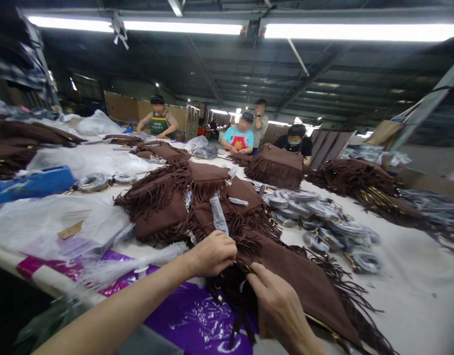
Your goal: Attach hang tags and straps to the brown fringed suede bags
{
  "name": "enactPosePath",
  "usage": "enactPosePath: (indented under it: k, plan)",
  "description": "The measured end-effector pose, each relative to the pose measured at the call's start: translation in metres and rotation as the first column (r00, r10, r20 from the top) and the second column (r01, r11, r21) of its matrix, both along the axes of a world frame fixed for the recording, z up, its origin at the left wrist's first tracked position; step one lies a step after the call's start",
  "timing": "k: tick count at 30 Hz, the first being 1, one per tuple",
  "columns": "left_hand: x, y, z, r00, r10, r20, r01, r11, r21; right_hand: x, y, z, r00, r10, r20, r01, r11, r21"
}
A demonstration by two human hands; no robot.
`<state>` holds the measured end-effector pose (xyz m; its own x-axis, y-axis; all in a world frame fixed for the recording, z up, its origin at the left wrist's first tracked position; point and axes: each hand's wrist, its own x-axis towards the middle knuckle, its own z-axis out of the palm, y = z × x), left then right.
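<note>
In the head view a brown fringed bag lies in front of me, its gold zipper edge toward my body. My left hand is closed at the bag's near left corner, with fingers curled in. Beside it, my right hand pinches the bag's edge between thumb and fingers. Dark fringe hangs down between the two hands. Just beyond my left hand a clear plastic sleeve rests on a pile of brown fringed bags. What the left fingers hold is mostly hidden.
Wrapped grey straps are heaped at right. Clear plastic bags and a blue object lie at left. Purple plastic covers the near table edge. More fringed bags stand farther back, where several people work across the table.
</note>
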<state>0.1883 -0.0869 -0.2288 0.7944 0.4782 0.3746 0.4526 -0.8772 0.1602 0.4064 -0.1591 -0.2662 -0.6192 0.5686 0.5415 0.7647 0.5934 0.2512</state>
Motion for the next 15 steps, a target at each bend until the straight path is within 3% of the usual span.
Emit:
enactPosePath:
  k: [4, 11, 15]
  plan:
    - [-0.003, 0.012, 0.011, 1.0, -0.015, -0.024, 0.016, 0.999, 0.034, 0.01, 0.007, 0.02, 0.998, 0.015, -0.054, -0.017, 0.999, -0.033]
    - [-0.004, 0.01, 0.005, 0.998, 0.066, 0.026, -0.065, 0.998, -0.015, 0.006, 0.005, 0.016, 0.962, 0.053, -0.267, -0.099, 0.982, -0.162]
    - [0.0, 0.0, 0.002, 0.997, 0.02, 0.077, -0.018, 0.999, -0.037, 0.004, 0.004, 0.019, 0.907, 0.024, -0.42, -0.141, 0.958, -0.25]
